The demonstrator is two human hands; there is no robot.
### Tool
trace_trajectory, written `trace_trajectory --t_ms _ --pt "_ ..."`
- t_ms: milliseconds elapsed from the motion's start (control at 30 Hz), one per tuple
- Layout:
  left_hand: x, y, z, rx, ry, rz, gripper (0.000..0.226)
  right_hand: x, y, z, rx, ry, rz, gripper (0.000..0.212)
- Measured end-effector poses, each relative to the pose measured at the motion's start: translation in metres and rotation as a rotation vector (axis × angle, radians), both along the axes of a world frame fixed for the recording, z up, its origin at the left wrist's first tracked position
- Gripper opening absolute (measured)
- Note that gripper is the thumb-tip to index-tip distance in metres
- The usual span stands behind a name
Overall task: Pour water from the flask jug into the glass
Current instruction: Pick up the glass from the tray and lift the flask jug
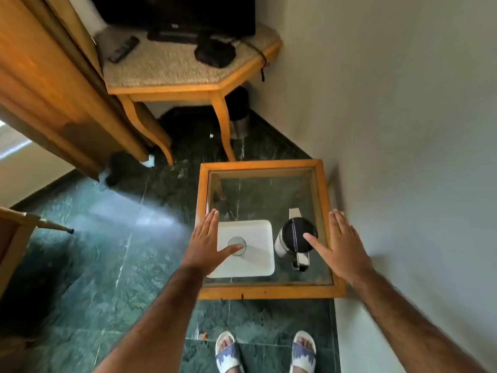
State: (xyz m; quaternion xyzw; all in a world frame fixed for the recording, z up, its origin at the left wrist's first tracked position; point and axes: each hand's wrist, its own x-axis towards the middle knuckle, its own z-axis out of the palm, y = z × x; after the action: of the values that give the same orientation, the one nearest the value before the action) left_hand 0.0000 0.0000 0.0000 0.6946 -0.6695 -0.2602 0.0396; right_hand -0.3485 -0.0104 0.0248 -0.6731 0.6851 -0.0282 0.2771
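A steel flask jug [294,239] with a black lid stands on the right half of a small glass-topped table [265,290]. Left of it, a clear glass [238,244] stands upright on a white square tray [255,232]. My left hand [205,243] hovers flat over the tray's left edge, fingers apart, thumb reaching across the glass. My right hand [343,249] hovers flat just right of the jug, thumb pointing at its lid. Neither hand holds anything.
A wall [416,157] runs close along the table's right side. Beyond the table stands a corner desk [188,87] with a television and a remote, and a metal bin [239,117] beneath it. My sandalled feet [265,351] stand on green marble floor.
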Motion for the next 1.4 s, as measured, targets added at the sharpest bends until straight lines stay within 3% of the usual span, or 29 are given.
trace_trajectory --t_ms 167,233,300,367,500,700,867,967,1167,1400 --pt "0.0 0.012 -0.08 0.223 -0.028 0.142 0.125 0.003 0.036 -0.052 0.195 -0.318 -0.318 0.123" --pt "-0.001 0.015 -0.113 0.254 0.069 0.246 0.122 0.01 0.05 -0.067 0.268 -0.435 -0.416 0.118" --pt "-0.003 0.017 -0.142 0.27 0.185 0.32 0.119 0.017 0.062 -0.077 0.323 -0.562 -0.483 0.099" --pt "-0.005 0.018 -0.169 0.283 0.254 0.368 0.115 0.026 0.07 -0.087 0.306 -0.704 -0.516 0.068" --pt "-0.017 0.017 -0.206 0.202 0.43 0.484 0.097 0.039 0.078 -0.108 0.155 -0.906 -0.561 0.048" --pt "-0.029 0.019 -0.238 0.061 0.539 0.615 0.075 0.049 0.082 -0.143 -0.011 -1.173 -0.691 0.052" --pt "-0.031 0.019 -0.245 -0.002 0.577 0.612 0.072 0.047 0.077 -0.153 -0.206 -1.361 -0.754 0.031" --pt "-0.031 0.017 -0.243 -0.038 0.59 0.589 0.071 0.032 0.066 -0.156 -0.271 -1.418 -0.781 0.041" --pt "-0.025 0.007 -0.216 -0.07 0.665 0.54 0.07 0.011 0.033 -0.147 -0.243 -1.48 -0.832 0.042" --pt "-0.031 -0.011 -0.125 -0.143 0.696 0.384 0.068 -0.001 0.021 -0.082 -0.181 -1.407 -0.77 0.038"
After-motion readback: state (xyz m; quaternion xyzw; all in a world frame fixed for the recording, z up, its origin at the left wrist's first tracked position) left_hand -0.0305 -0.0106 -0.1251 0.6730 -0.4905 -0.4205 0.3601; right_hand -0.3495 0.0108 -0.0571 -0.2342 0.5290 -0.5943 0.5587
